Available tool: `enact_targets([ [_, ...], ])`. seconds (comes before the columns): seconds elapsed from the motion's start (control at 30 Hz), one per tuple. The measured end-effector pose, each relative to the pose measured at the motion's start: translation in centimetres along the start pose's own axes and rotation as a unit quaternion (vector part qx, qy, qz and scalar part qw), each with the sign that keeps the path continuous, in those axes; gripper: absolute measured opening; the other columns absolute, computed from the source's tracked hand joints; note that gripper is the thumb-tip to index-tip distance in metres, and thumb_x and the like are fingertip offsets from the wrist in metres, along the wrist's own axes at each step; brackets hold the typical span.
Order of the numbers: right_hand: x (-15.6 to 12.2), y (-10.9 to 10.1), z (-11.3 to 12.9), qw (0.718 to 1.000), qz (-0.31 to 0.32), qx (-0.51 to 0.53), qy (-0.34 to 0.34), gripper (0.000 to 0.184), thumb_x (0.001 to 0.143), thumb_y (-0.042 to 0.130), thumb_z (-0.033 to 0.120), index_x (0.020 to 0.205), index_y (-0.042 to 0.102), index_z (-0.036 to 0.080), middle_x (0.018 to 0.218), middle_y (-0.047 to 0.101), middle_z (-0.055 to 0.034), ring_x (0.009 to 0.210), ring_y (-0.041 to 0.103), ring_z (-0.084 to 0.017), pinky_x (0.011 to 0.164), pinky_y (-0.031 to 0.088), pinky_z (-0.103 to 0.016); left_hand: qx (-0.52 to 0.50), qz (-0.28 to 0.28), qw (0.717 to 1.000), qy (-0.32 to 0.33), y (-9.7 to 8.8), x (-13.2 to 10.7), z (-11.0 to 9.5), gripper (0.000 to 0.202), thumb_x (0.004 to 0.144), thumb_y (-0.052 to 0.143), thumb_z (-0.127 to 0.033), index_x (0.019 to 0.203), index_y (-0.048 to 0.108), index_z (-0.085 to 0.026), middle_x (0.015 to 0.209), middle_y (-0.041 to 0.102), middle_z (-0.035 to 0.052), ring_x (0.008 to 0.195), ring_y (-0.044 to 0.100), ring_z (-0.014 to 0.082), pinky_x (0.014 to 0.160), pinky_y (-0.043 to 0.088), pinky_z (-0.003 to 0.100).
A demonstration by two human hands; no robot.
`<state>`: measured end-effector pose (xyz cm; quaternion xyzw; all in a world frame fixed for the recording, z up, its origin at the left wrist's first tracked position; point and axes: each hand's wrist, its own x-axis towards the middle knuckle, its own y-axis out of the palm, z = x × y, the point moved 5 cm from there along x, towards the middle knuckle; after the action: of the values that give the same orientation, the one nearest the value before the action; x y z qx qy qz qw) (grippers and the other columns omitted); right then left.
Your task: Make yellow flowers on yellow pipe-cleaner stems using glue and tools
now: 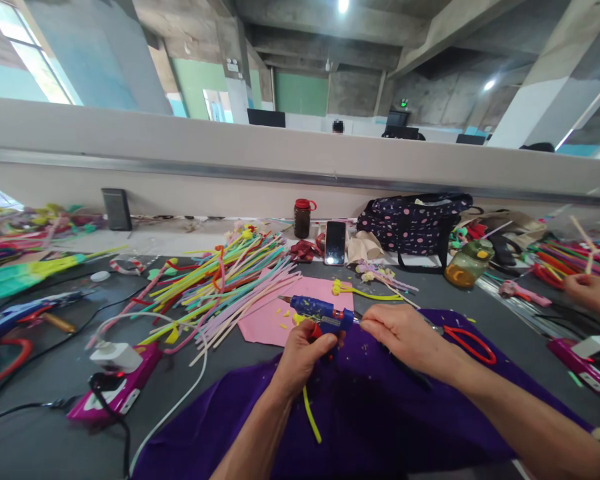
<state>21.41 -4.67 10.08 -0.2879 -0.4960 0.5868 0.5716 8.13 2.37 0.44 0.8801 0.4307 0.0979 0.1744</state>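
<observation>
**Glue gun gripped over the purple cloth**

The left hand has its fingers wrapped shut round the grip of a blue glue gun, nozzle pointing left. A yellow pipe cleaner hangs down from under that hand. The right hand sits at the gun's rear end, fingers curled and touching it; whether they pinch anything there cannot be told.

Judging by this, the step in hand is readying or steadying the gun for gluing. The next move calls for a still nozzle and fingers kept off the hot tip.

Both hands work above a purple cloth at the near edge of the worktop. Just beyond lie a pink sheet and, to the right, red-handled scissors. A heap of coloured pipe cleaners spreads to the far left. Further off stand a phone and a spotted bag.

At the far right another person's hand is in view.

No brand, label or writing can be read.
</observation>
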Motion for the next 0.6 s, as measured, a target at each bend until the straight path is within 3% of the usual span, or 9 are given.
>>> enact_targets([
  [0.23, 0.3, 0.6, -0.2, 0.995, -0.034, -0.089, -0.006, 0.021, 0.088, 0.042, 0.023, 0.081, 0.059, 0.014, 0.077, 0.062, -0.0061, 0.072, 0.057, -0.017, 0.065, 0.039, -0.026, -0.015, -0.004, 1.0, -0.024, 0.2, 0.2, 0.2, 0.025, 0.064, 0.068, -0.028, 0.084, 0.061, -0.013, 0.073, 0.066, 0.0039, 0.062, 0.059, 0.0126, 0.061, 0.045, 0.023],
  [0.47, 2.0, 0.6, -1.1, 0.999, 0.015, 0.0, 0.03, 0.029, 0.088, 0.041, 0.025, 0.067, 0.059, 0.016, 0.057, 0.056, 0.0018, 0.052, 0.05, -0.01, 0.05, 0.031, -0.021, -0.051, -0.013, 0.998, -0.038, 0.0, 0.5, 0.5, 0.025, 0.066, 0.068, -0.027, 0.085, 0.059, -0.014, 0.076, 0.067, 0.0041, 0.063, 0.061, 0.014, 0.062, 0.047, 0.026],
  [0.6, 3.3, 1.0, -1.0, 0.997, -0.014, -0.077, -0.002, 0.031, 0.089, 0.039, 0.028, 0.074, 0.061, 0.015, 0.067, 0.06, -0.003, 0.061, 0.053, -0.013, 0.058, 0.034, -0.023, -0.079, -0.044, 0.995, -0.049, -0.3, 0.7, 0.8, 0.028, 0.065, 0.069, -0.028, 0.087, 0.058, -0.014, 0.079, 0.067, 0.0057, 0.065, 0.062, 0.0153, 0.061, 0.048, 0.026],
])
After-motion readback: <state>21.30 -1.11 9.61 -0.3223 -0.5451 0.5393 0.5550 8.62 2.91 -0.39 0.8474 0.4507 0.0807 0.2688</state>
